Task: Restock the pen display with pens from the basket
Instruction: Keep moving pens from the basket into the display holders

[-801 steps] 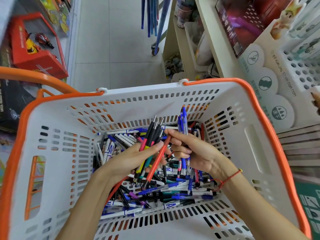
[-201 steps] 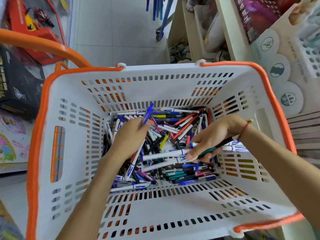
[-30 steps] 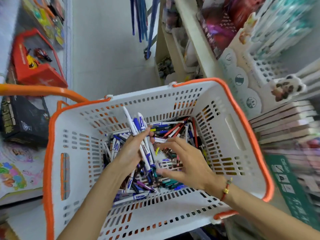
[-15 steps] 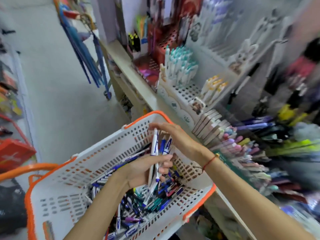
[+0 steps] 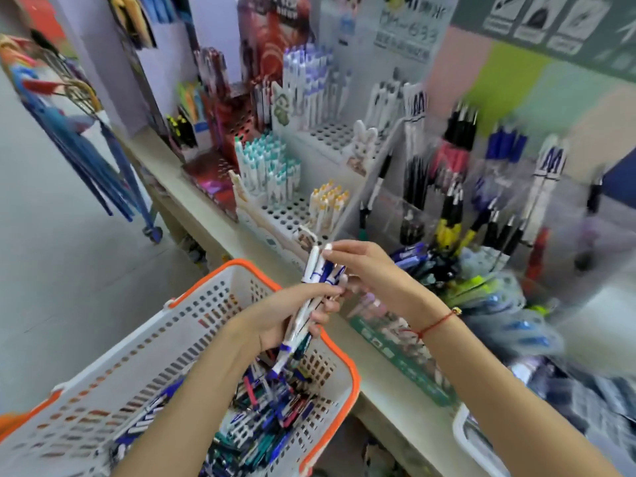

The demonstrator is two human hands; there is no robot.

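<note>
The left hand (image 5: 292, 318) wraps its fingers around a bundle of white-and-blue pens (image 5: 311, 297), held upright above the basket (image 5: 192, 304). The right hand (image 5: 370, 270) pinches one pen's white cap at the bundle's top. The perforated white plastic basket, orange-rimmed, holds loose pens. Beyond, the display (image 5: 309, 187), white peg-hole racks, stands on a beige shelf (image 5: 382, 370) beside a tiled aisle.

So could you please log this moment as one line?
left hand: holds white-and-blue pens | right hand: pinches top pen | basket: below
</note>
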